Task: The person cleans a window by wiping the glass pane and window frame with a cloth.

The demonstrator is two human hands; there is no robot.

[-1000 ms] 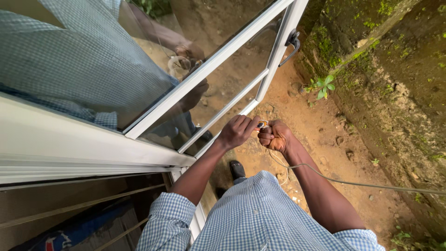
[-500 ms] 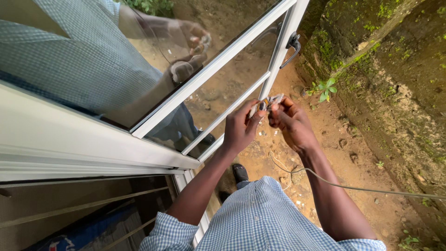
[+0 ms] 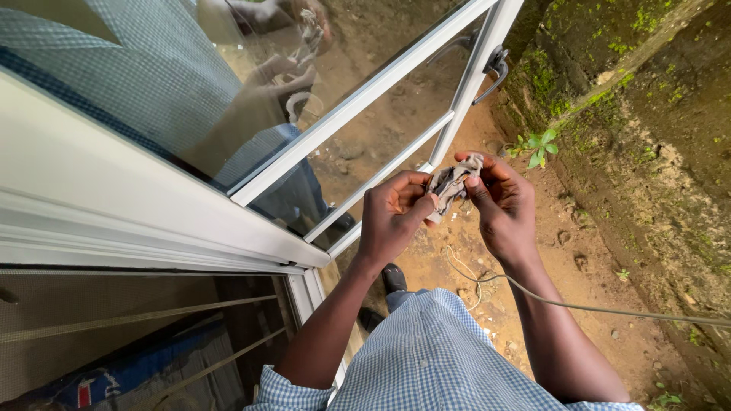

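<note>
left hand pinching lower edge of crumpled grey rag | right hand gripping its top, rag between both hands | looks soft, light, limp; best held by bunched folds | white window frame beyond left hand

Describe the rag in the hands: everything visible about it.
The rag is a small, crumpled scrap of greyish cloth with darker smudges, soft and bunched into folds. It sits in the air between both hands, in front of the white window frame and above bare dirt. The left hand pinches its lower edge with thumb and fingers; the right hand grips its top with its fingertips. Nothing else touches it.
</note>
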